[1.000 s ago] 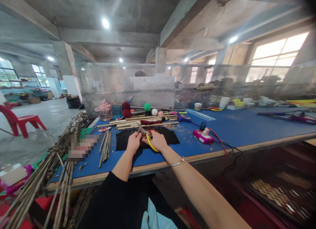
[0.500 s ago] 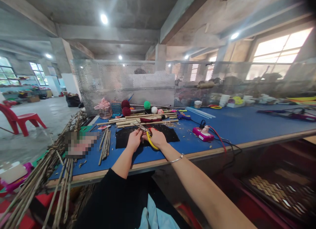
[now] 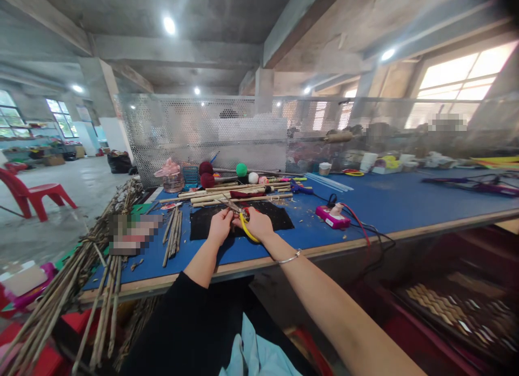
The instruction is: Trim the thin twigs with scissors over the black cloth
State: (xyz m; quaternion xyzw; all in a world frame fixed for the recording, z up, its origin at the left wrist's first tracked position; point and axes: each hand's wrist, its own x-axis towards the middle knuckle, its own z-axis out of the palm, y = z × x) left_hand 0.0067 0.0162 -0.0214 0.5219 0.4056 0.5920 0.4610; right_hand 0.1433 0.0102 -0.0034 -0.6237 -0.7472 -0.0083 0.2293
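My right hand point(image 3: 258, 224) is closed on scissors with yellow handles point(image 3: 248, 228), their metal blades pointing up and left. Close beside it, my left hand point(image 3: 220, 226) has its fingers pinched together near the blades; whatever it holds is too small to make out. Both hands are over a black cloth point(image 3: 280, 218) on the blue table point(image 3: 251, 253). Pale wooden sticks point(image 3: 203, 200) lie just behind the cloth, and thinner sticks point(image 3: 174, 231) lie left of my left hand.
Yarn balls point(image 3: 206, 180) and a blue glue gun point(image 3: 300, 189) sit behind the sticks. To the right is a pink power strip point(image 3: 332, 217) with cables. Long branches point(image 3: 60, 305) hang over the left table edge. A perforated screen point(image 3: 182, 132) stands behind.
The view has shifted slightly. Both hands stay close together over the black cloth, with the scissors still in my right hand.
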